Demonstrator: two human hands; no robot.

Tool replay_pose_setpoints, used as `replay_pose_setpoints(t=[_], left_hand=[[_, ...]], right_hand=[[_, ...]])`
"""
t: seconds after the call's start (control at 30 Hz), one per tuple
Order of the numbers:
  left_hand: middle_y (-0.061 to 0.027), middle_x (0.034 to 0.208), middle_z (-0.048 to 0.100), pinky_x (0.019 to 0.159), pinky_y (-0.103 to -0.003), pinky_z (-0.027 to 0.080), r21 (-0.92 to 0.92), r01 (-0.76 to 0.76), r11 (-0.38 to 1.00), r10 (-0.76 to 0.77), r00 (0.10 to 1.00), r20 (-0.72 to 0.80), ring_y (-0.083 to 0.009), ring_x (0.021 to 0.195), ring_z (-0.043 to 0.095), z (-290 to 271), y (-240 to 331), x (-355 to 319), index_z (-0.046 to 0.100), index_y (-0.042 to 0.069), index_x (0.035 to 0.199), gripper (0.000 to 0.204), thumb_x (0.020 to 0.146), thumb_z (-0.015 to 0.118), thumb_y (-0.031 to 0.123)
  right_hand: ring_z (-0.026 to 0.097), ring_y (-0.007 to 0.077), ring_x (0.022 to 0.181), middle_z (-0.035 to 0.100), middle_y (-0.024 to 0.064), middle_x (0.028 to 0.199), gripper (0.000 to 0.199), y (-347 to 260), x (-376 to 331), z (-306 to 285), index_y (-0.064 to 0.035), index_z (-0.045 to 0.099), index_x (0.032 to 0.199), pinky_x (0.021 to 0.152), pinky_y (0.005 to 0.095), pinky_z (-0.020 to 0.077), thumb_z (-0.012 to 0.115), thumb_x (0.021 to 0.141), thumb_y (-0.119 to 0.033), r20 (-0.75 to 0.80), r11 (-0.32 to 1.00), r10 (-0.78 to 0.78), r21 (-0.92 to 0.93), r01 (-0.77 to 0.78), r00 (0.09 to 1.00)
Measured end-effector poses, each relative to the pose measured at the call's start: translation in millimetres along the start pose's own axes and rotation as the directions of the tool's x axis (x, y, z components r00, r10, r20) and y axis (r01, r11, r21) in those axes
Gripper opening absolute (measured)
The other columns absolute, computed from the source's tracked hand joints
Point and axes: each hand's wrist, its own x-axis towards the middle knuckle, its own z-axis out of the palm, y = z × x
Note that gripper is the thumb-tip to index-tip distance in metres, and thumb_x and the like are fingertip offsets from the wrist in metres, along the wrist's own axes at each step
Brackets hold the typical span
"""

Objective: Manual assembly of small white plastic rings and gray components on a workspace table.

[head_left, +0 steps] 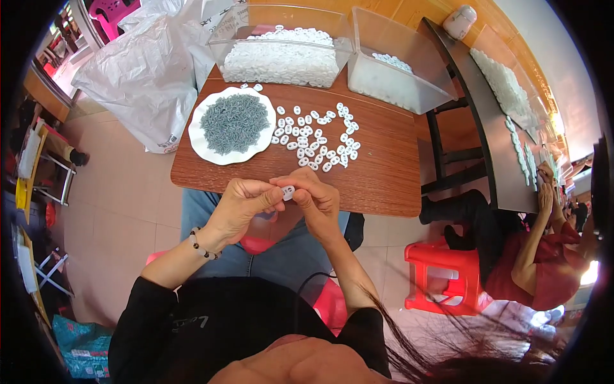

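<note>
Just past the table's near edge, my left hand (242, 203) and my right hand (316, 200) meet over my lap. Both pinch one small white oval plastic piece (288, 192) with dark holes in its face. Whether my left fingertips also hold something smaller cannot be made out. Many similar white oval pieces (311, 142) lie loose on the brown wooden table (380, 182). At the table's left, a white scalloped plate (202, 146) bears a heap of small grey-blue, slender pieces (234, 123), perhaps screws or plugs.
Along the table's far side stand a clear bin (281, 38) heaped with white pieces and a second clear bin (400, 83). White plastic sacks (144, 83) bulge at the left. A co-worker in a red top (543, 269) works at a dark table (495, 153), near a red stool (441, 275).
</note>
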Motion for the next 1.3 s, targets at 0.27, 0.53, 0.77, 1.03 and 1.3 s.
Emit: replay_pose_setpoints(t=[0.27,0.53,0.77,1.03,1.3], left_hand=[[-0.0043,0.077,0.068,0.064,-0.02,0.045,-0.024,0.029,0.999,-0.029,1.0,-0.005,-0.0062,0.068,0.056,0.3,-1.8,4.5,0.072,0.003,0.093,0.018,0.088,0.07,0.02],[0.0008,0.067,0.061,0.053,-0.022,0.037,0.415,-0.171,0.893,0.184,0.983,0.01,-0.0047,0.059,0.048,4.4,57.9,54.9,0.071,0.002,0.085,0.024,0.087,0.066,0.026],[-0.0113,0.07,0.067,0.062,-0.039,0.05,0.8,-0.595,-0.083,0.615,0.601,0.51,-0.0217,0.063,0.063,74.6,141.3,231.5,0.071,0.005,0.08,0.033,0.087,0.058,0.035],[-0.0146,0.073,0.068,0.094,-0.044,0.041,0.785,-0.206,-0.584,0.749,0.235,0.619,-0.0304,0.094,0.061,67.3,86.1,370.8,0.071,0.003,0.08,0.057,0.098,0.033,0.041],[-0.0146,0.106,0.063,0.093,-0.041,0.041,0.762,-0.372,-0.531,0.516,0.571,0.638,-0.0317,0.098,0.055,86.3,91.3,339.8,0.068,0.001,0.088,0.042,0.095,0.043,0.033]], right_hand=[[0.053,0.0121,0.084,0.063,0.0036,0.087,0.037,0.5,-3.3,-5.2,-0.0022,0.069,0.109,0.068,0.0224,0.0444,0.06,0.093,-0.034,-0.018,0.999,0.019,-0.047,-0.019,1.0],[0.057,0.0136,0.09,0.069,0.0095,0.1,0.044,-5.2,4.5,-40.6,0.0028,0.068,0.107,0.08,0.026,0.0441,0.051,0.098,-0.037,-0.242,0.95,-0.143,-0.305,0.065,0.96],[0.06,0.0112,0.086,0.071,0.0087,0.094,0.031,36.1,-2.4,-70.0,0.0044,0.069,0.102,0.077,0.0242,0.0458,0.051,0.1,-0.02,-0.48,0.934,-0.049,-0.333,-0.131,0.876],[0.06,0.0086,0.081,0.071,0.0084,0.089,0.031,37.1,11.4,-59.4,0.0038,0.069,0.098,0.073,0.0227,0.0454,0.052,0.099,-0.022,-0.528,0.977,0.045,-0.155,-0.148,0.848],[0.06,0.0079,0.079,0.071,0.0087,0.087,0.032,38.6,3.5,-71.3,0.0041,0.069,0.096,0.07,0.0222,0.0451,0.052,0.099,-0.023,-0.562,0.963,0.076,-0.174,-0.207,0.824]])
